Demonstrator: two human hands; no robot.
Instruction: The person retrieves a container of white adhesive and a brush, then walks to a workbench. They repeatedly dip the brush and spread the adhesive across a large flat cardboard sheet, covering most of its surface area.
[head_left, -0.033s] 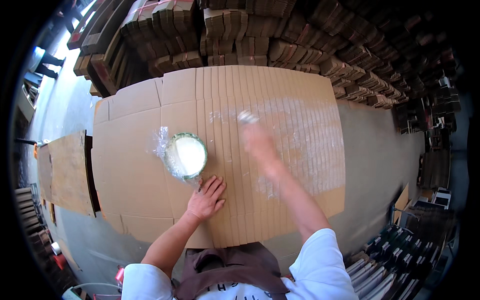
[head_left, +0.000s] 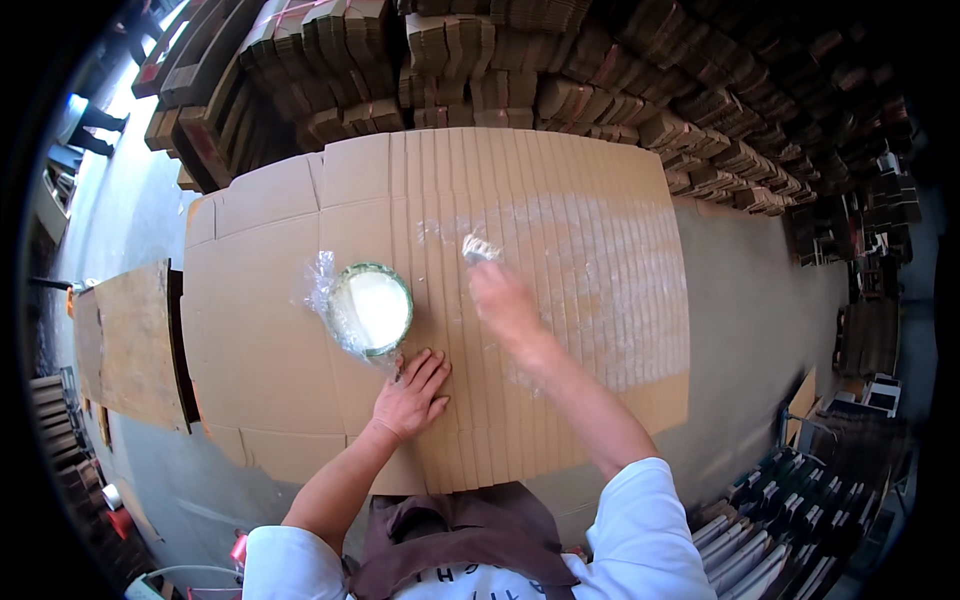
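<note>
Overlapping sheets of brown cardboard point(head_left: 260, 300) lie fanned out in front of me, and white paste smears the strips on the right. My right hand point(head_left: 503, 303) is closed round a brush, its handle hidden in my fingers. The pale, paste-covered bristles point(head_left: 481, 247) are over the upper middle strips. My left hand point(head_left: 410, 398) rests with fingers stretched out on the cardboard, just below a round tub of white paste point(head_left: 370, 308). Clear plastic film point(head_left: 322, 285) sticks out round the tub's green rim.
Bundled stacks of flat cardboard point(head_left: 450, 60) stand along the far side, with wooden pallets point(head_left: 205, 125) at the far left. A low wooden board point(head_left: 130, 345) is left of the cardboard. Dark racks point(head_left: 800, 510) stand at lower right. A person point(head_left: 90, 125) is at the far left.
My right hand has moved a little to the left and toward me with the brush, and it is less blurred. My left hand has stayed in place on the cardboard.
</note>
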